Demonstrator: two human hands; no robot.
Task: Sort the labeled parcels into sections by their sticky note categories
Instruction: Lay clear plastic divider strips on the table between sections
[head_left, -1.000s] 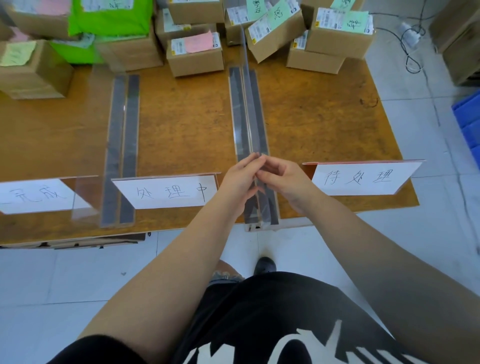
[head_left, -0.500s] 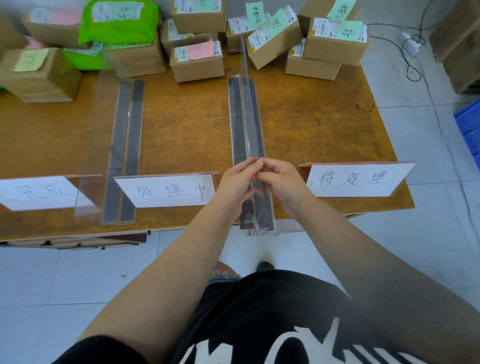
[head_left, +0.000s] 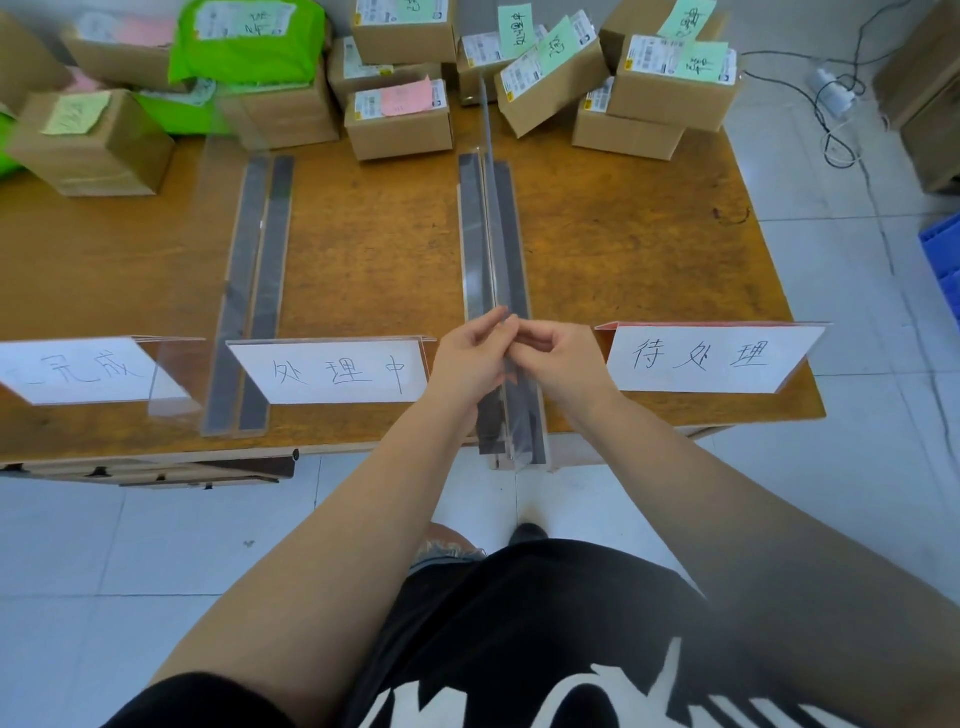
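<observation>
Seen from the head camera, a person's left hand (head_left: 470, 364) and right hand (head_left: 558, 364) are meeting over the near end of a clear acrylic divider (head_left: 491, 228), fingers of both pinching its upright top edge. The labeled brown cardboard parcels (head_left: 397, 117), bearing pink and green sticky notes, are sitting unsorted along the far edge of the orange-brown wooden table (head_left: 623, 234). Three white handwritten section signs (head_left: 332, 371) are standing along the near edge.
</observation>
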